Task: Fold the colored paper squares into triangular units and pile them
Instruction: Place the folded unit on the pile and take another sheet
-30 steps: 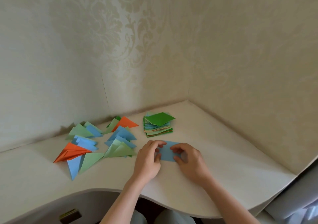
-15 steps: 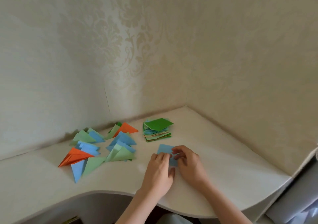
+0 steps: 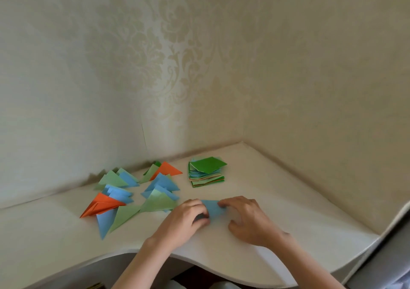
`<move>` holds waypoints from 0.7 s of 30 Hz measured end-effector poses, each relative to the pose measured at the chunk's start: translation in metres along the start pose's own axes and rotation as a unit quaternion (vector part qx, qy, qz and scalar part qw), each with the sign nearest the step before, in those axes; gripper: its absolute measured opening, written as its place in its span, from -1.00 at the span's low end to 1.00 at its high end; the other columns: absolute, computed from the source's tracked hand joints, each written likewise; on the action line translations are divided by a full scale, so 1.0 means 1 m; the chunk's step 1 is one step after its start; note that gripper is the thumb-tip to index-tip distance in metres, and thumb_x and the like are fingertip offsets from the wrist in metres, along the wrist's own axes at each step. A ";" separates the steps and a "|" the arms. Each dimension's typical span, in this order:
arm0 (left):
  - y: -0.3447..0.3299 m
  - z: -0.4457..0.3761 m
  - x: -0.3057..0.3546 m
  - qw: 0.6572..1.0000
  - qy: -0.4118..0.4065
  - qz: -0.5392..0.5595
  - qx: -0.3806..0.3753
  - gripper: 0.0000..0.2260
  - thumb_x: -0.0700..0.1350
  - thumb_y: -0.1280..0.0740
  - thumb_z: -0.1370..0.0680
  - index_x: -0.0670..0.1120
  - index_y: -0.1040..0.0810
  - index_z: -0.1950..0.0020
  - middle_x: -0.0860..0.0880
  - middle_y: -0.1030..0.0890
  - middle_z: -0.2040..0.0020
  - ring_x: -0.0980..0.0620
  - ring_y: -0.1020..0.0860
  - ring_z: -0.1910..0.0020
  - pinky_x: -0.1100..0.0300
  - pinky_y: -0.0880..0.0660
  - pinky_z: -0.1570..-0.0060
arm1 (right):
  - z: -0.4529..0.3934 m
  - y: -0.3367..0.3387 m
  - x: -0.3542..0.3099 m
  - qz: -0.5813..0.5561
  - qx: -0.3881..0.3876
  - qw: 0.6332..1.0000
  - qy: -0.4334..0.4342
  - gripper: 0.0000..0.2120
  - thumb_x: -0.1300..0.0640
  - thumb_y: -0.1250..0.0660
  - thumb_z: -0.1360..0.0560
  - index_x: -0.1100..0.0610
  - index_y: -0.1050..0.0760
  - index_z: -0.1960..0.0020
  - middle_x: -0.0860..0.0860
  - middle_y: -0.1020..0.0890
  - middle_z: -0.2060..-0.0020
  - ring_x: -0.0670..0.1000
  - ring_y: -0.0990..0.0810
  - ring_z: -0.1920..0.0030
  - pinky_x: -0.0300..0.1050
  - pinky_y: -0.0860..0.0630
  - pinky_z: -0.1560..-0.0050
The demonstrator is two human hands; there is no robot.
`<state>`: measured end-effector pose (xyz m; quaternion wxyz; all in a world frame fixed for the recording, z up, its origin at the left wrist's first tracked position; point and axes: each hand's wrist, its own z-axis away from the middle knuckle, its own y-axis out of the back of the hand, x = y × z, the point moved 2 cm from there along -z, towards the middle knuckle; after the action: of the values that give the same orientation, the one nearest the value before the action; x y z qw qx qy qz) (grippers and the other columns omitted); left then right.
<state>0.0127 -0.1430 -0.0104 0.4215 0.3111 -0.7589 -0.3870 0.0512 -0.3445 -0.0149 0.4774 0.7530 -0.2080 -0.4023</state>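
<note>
A light blue paper piece lies on the white desk between my hands. My left hand has its fingers curled over the paper's left end and pinches it. My right hand presses fingertips on the paper's right edge, thumb resting on the desk. A stack of unfolded squares, dark green on top, stands behind them. Folded triangles in blue, light green and orange lie scattered to the left.
The desk sits in a corner of two papered walls. Its curved front edge runs just under my forearms. A grey surface lies beyond the desk's right edge.
My hands have closed in on the blue paper, which now looks narrower. The left hand went from flat on the desk to curled over the paper's left end.
</note>
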 end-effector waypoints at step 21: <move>-0.024 0.003 0.006 0.958 0.227 -0.088 0.154 -0.75 0.15 -0.17 -0.59 0.08 -0.42 -0.19 0.12 -0.51 -0.06 0.07 -0.43 -0.09 0.23 -0.34 -0.04 | -0.030 -0.032 -0.020 -0.019 0.101 0.989 -0.102 -0.79 -0.18 -0.28 -0.49 -0.07 -0.53 0.02 -0.16 -0.60 0.15 -0.06 -0.50 0.10 -0.11 -0.41 0.00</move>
<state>0.0109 -0.1595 -0.0295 0.4941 0.5171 -0.6633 -0.2203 0.0614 -0.2996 -0.0286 0.3674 0.7561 -0.2811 -0.4630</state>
